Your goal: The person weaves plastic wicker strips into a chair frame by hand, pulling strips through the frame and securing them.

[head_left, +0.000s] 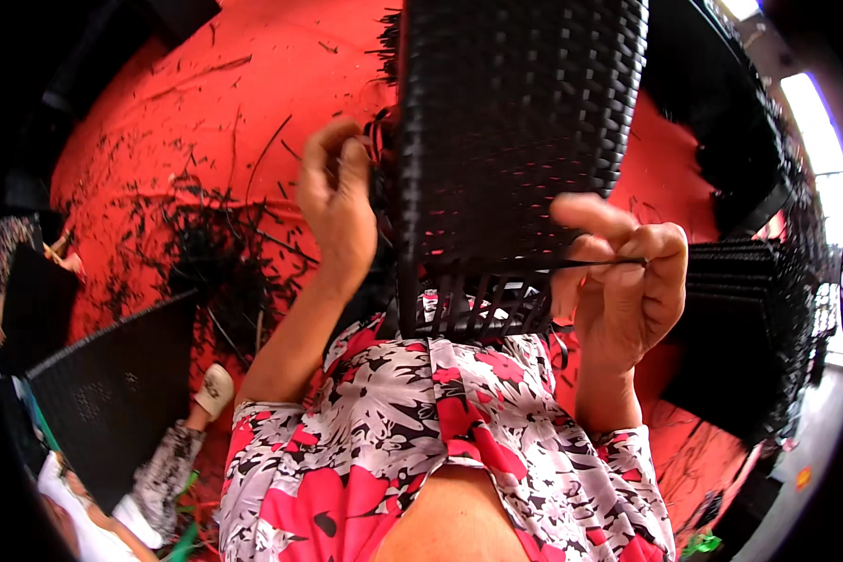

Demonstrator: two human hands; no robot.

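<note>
A black woven basket-like piece [515, 122] stands before me, its close weave giving way to an open lattice of strips [482, 304] at the near end. My right hand [632, 281] is at its right side, pinching a thin black strip [585, 264] that runs to the weave; the fingers are slightly blurred. By the left edge, my left hand [339, 201] has its fingers curled and thumb drawn in, next to a loose loop of black strip [377, 126]. Whatever its fingertips hold is hidden.
A red floor covering [281, 56] is littered with black scraps, heaped at left [211, 248]. A dark woven panel [122, 375] leans at lower left, near another person's shoe [215, 391] and patterned trouser leg. Black woven pieces [740, 328] are stacked on my right.
</note>
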